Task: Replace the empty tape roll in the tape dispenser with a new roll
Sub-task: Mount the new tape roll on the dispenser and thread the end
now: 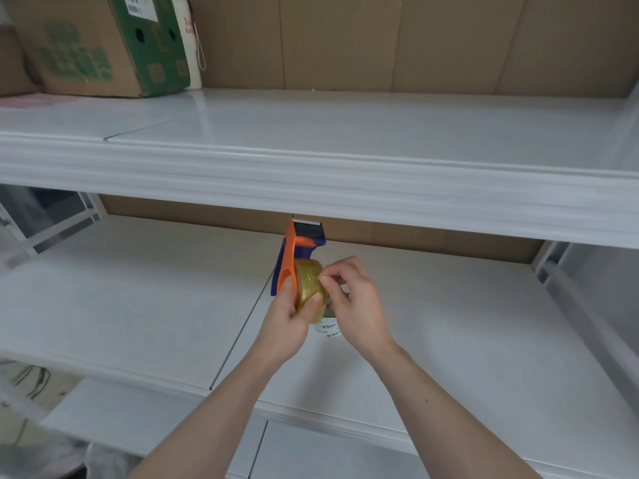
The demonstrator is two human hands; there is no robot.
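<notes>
An orange and blue tape dispenser (pixel 298 244) is held upright over the middle shelf, its toothed blade pointing up. A yellowish clear tape roll (pixel 308 280) sits on its hub. My left hand (pixel 288 316) grips the dispenser's lower part, with the thumb lying across the roll. My right hand (pixel 352 299) pinches at the roll's outer surface with thumb and forefinger. A white empty roll core (pixel 329 329) with printed letters lies on the shelf below my hands, partly hidden by them.
The white middle shelf (pixel 138 305) stretches to both sides. An upper white shelf (pixel 345 133) juts out just above the dispenser's blade. A brown and green cardboard box (pixel 93 46) stands at its back left. Brown cardboard lines the back wall.
</notes>
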